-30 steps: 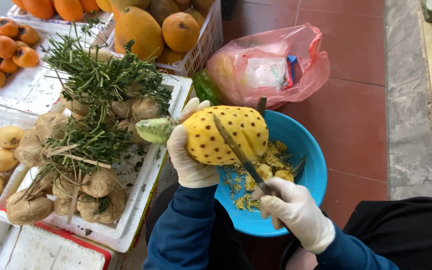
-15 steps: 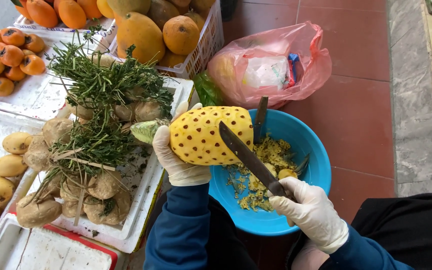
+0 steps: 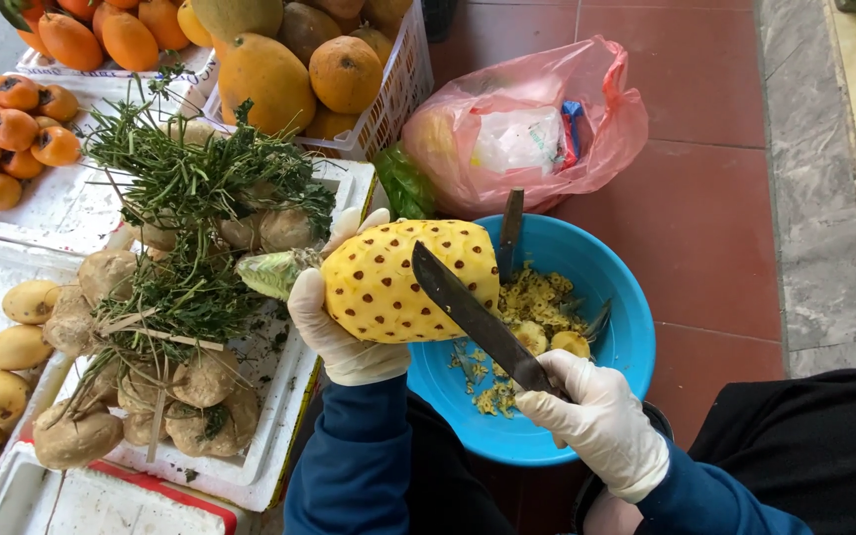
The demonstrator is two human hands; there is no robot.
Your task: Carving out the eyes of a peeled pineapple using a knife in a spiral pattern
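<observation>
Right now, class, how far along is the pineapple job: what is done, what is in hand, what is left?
Done: the pineapple shows yellow flesh all over its visible side, and scraps lie in the blue bowl. In hand: the left hand holds it over the bowl; the right hand lays the knife against it. Left: its brown eyes and green stub.

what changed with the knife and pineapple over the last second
The right hand drew the knife back along the peeled pineapple, its tip now near the fruit's middle. The left hand kept its grip on the pineapple above the blue bowl. The second knife stayed in the bowl.
</observation>
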